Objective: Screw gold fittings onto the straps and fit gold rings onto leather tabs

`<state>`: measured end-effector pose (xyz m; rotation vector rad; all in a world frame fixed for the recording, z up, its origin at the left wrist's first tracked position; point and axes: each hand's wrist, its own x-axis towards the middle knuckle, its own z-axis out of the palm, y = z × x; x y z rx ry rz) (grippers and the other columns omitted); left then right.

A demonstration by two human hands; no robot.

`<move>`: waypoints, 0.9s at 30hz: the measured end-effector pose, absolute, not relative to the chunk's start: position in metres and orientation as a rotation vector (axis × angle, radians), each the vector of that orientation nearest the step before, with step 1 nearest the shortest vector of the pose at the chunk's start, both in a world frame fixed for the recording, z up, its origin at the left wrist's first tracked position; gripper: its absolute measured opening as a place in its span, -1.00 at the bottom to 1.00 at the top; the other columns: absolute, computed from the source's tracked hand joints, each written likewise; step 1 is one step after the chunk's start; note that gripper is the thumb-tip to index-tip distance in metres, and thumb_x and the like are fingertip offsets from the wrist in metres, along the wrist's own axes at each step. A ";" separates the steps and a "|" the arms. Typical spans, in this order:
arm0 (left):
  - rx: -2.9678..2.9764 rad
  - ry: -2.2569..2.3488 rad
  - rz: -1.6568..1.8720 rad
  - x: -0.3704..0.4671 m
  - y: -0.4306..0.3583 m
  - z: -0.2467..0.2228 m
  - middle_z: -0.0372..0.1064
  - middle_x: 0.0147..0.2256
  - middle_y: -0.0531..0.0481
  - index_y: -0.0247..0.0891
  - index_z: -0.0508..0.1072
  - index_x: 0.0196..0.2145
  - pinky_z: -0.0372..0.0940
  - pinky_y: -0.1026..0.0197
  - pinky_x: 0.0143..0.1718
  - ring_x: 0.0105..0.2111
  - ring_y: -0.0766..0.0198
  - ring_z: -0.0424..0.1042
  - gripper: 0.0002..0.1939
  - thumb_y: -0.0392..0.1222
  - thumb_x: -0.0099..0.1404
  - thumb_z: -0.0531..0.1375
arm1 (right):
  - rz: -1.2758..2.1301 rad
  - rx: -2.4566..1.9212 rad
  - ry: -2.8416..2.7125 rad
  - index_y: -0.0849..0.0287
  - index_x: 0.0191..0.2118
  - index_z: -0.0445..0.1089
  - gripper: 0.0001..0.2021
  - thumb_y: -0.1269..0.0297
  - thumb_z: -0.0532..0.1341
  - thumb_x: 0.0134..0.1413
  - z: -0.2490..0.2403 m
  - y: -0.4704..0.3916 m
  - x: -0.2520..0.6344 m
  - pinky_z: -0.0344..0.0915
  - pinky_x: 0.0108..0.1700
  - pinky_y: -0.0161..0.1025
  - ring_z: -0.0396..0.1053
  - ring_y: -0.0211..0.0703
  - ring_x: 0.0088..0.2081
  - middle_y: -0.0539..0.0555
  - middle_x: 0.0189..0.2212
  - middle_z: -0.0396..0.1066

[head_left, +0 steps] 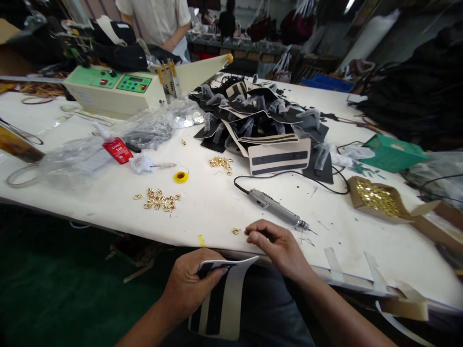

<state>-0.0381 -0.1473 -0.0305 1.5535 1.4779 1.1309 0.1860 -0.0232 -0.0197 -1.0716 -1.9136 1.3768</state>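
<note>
My left hand (pixel 188 284) grips a cream and black striped piece (pixel 222 301) below the table's near edge, over my lap. My right hand (pixel 277 246) rests on the white table (pixel 217 202) at its front edge, fingers curled and pointing left toward a small gold ring (pixel 235 231); whether it pinches anything I cannot tell. A grey corded electric screwdriver (pixel 277 209) lies just beyond that hand.
Gold rings lie in piles (pixel 159 199) (pixel 221 163). A heap of black and cream pieces (pixel 264 120), a red-labelled glue bottle (pixel 115 146), a yellow tape roll (pixel 181 177), a cardboard box of gold parts (pixel 376 197), a green box (pixel 392 153), a cream machine (pixel 119 89). A person (pixel 157 21) stands behind.
</note>
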 end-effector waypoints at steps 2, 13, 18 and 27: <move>1.665 1.423 1.209 -0.039 -0.153 -0.027 0.63 -0.29 0.07 -0.14 0.63 -0.22 0.48 0.31 -0.18 -0.29 0.29 0.60 -0.87 -0.34 0.34 0.32 | 1.170 -1.142 -2.055 0.13 -0.10 0.61 -0.79 0.15 0.28 0.33 -0.019 -0.004 0.176 0.39 -0.11 -0.18 0.51 -0.08 -0.18 0.09 -0.19 0.60; 1.860 1.294 1.370 -0.042 -0.181 -0.016 0.63 -0.21 0.05 -0.14 0.57 -0.11 0.52 0.29 -0.11 -0.19 0.30 0.62 -0.73 -0.47 0.34 0.30 | 0.921 -1.062 -2.493 0.14 -0.16 0.63 -0.88 0.36 0.31 0.26 -0.033 0.004 0.155 0.34 -0.10 -0.23 0.48 -0.14 -0.20 0.07 -0.23 0.52; 1.828 1.281 1.355 -0.041 -0.190 -0.015 0.63 -0.21 0.02 -0.15 0.56 -0.11 0.51 0.26 -0.10 -0.18 0.28 0.61 -0.72 -0.49 0.34 0.28 | 0.924 -1.001 -2.517 0.09 0.11 0.57 -0.68 0.38 0.16 0.39 -0.041 0.003 0.160 0.35 0.04 -0.21 0.49 -0.12 -0.09 0.10 -0.11 0.52; 1.434 1.239 1.196 -0.041 -0.195 -0.010 0.61 -0.24 -0.05 -0.12 0.62 -0.24 0.52 0.08 -0.08 -0.19 0.10 0.59 -0.94 -0.14 0.37 0.33 | 0.875 -0.872 -2.621 0.03 -0.19 0.61 -0.73 0.48 0.18 0.24 -0.027 0.003 0.160 0.33 -0.10 -0.26 0.47 -0.15 -0.21 0.03 -0.24 0.47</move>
